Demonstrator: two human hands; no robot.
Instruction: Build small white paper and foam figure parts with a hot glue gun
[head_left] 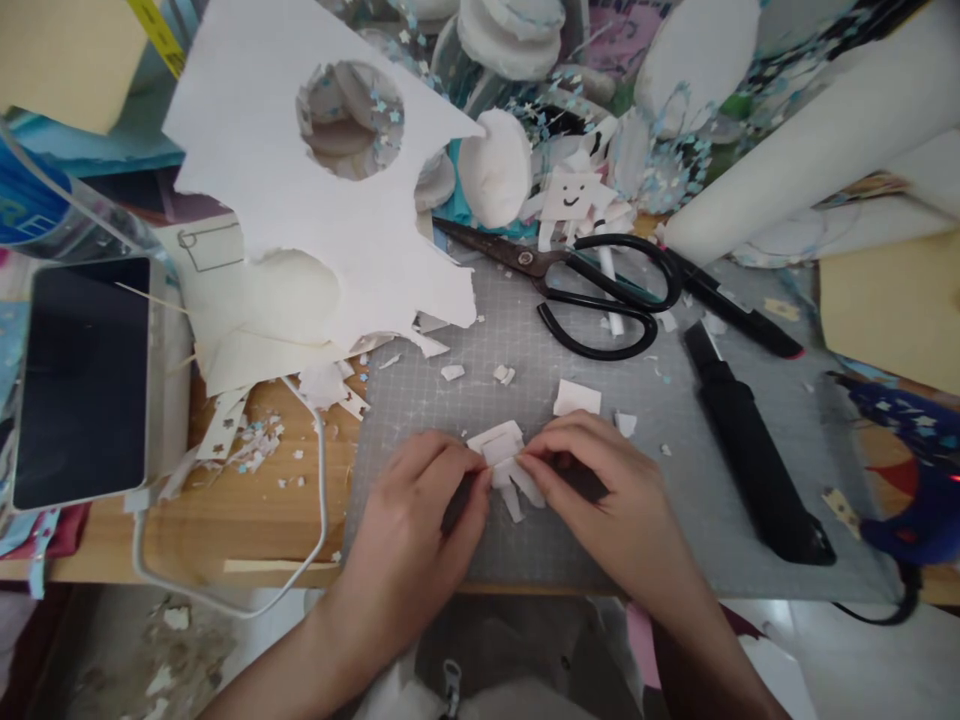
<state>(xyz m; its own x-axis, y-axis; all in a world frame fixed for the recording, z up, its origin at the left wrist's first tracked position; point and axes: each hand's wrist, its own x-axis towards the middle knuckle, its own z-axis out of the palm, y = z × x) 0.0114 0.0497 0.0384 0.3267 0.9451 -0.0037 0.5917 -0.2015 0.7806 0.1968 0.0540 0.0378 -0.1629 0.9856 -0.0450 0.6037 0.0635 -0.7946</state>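
Observation:
A small white paper figure (504, 450) with a square body and two leg-like strips is held just above the grey cutting mat (450, 555). My left hand (424, 500) pinches its left edge between thumb and forefinger. From the other side, my right hand (600, 475) pinches its right edge the same way. Just beyond the right fingers lies a white paper rectangle (577, 397). Further back stands a similar white figure with a drawn smiling face (570, 195). Black-handled scissors (559, 265) rest on the mat with their blades pointing left.
A black utility knife (757, 460) and a black pen (742, 315) lie at right, near a blue glue gun (911, 500). A large cut white sheet (255, 120) covers the back left. A phone-like device (82, 380) with a white cable (322, 470) stands at left. Paper scraps are scattered about.

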